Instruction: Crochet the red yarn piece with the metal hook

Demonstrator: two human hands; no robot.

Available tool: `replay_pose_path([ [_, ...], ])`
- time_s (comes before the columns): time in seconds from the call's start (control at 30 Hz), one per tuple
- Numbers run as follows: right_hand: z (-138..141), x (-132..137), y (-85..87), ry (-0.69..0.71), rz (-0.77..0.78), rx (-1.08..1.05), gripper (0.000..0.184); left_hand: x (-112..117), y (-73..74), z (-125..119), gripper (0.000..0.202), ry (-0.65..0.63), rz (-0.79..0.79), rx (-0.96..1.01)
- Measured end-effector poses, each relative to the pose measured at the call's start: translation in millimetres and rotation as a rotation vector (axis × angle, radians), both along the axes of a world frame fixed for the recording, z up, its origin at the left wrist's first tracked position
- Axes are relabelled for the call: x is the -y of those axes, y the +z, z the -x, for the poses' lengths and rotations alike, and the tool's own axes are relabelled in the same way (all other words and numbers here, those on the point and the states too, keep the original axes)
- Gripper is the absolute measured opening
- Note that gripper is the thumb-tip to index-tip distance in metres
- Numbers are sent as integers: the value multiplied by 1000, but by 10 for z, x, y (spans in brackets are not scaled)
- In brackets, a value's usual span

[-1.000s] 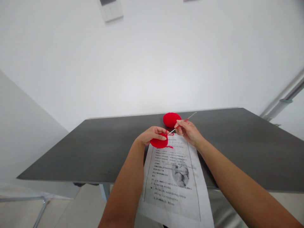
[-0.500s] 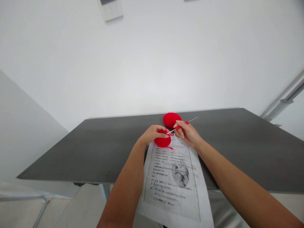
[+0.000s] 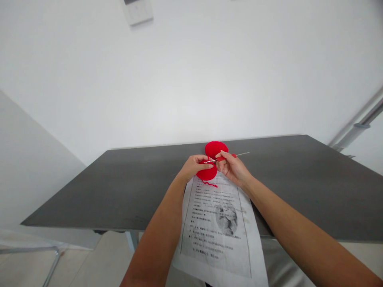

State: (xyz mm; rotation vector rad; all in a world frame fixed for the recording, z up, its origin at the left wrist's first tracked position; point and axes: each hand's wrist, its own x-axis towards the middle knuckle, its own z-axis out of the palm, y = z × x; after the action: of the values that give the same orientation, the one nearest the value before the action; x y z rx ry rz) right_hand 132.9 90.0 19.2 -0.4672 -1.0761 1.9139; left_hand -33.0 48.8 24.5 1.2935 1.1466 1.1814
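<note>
My left hand is closed on a round red crochet piece, thumb on top and fingers behind. A short red yarn tail hangs from its lower edge over the paper. Between thumb and forefinger, my right hand grips a crochet hook with a red handle. Its metal tip lies at the upper edge of the piece, by my left fingers; the thin other end points right. Just behind my hands sits a red ball of yarn, partly covered by my right fingers.
A printed sheet of paper with a dark picture lies under my hands and hangs over the front edge of the dark grey table. A white wall rises behind. Grey pipework stands at the right.
The hook has turned flatter, and its tip has moved left and up into the piece's upper edge. The crochet piece has shifted slightly up and right. The loose yarn loop between the hands no longer shows.
</note>
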Motion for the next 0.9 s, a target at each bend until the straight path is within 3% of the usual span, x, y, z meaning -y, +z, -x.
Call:
replay_pose_path([
  [0.23, -2, 15, 2, -2, -25, 18, 28, 26, 39, -31, 28, 95, -69, -218],
  [0.47, 1, 5, 38, -67, -14, 3, 31, 9, 11, -48, 30, 112, -26, -133],
  [0.73, -29, 9, 37, -142, -248, 143, 31, -1, 14, -43, 63, 76, -1, 75],
  [0.9, -34, 12, 24, -272, -454, 233, 15, -3, 23, -49, 63, 79, 5, 104],
])
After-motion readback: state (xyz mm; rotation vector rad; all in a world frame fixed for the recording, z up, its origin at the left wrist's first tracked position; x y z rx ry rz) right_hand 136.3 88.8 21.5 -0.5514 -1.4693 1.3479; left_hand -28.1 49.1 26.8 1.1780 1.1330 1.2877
